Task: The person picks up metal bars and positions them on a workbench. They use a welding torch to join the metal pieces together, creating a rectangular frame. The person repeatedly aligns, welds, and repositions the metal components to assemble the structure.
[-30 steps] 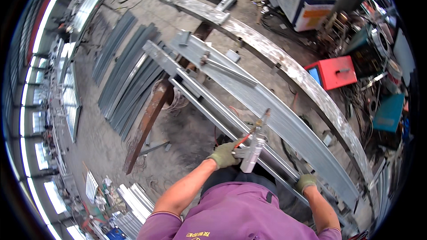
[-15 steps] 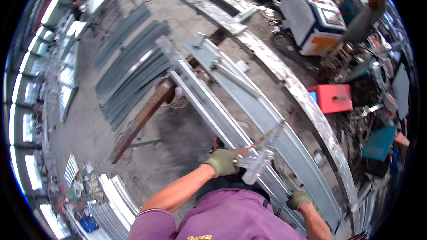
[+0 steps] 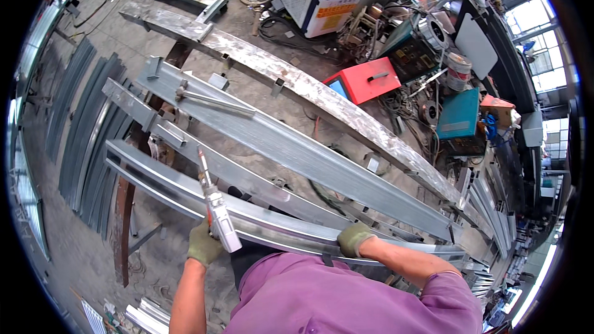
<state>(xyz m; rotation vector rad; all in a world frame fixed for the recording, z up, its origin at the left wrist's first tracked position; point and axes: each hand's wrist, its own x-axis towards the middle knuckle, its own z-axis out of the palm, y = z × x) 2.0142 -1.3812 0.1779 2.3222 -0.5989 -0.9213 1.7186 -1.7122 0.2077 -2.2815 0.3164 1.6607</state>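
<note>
My left hand [image 3: 204, 244], in a green glove, is closed around a grey gun-shaped welding tool [image 3: 224, 222]. The tool's slim copper-coloured tip points up and away from me; its grip is mostly hidden by the hand. Below it, a long shiny steel channel [image 3: 164, 179] crosses in front of my body. My right hand [image 3: 356, 239], gloved too, has its fingers curled over that channel farther right. Behind the channel lies another steel beam [image 3: 250, 173] with a short bracket [image 3: 170, 135] on it.
A wide steel channel [image 3: 297, 154] carries a hammer [image 3: 216, 102]. Beyond it runs a rusty, whitish beam [image 3: 309, 89]. A white-and-blue machine [image 3: 312, 0], a red box [image 3: 365, 80] and a teal machine [image 3: 459, 117] stand behind. Stacked steel strips [image 3: 93, 148] and a rusty beam [image 3: 122, 229] are left.
The view has swung to the right. The welding tool has turned from slanting right to pointing up and away. The gap between the held channel and the beam behind it looks wider.
</note>
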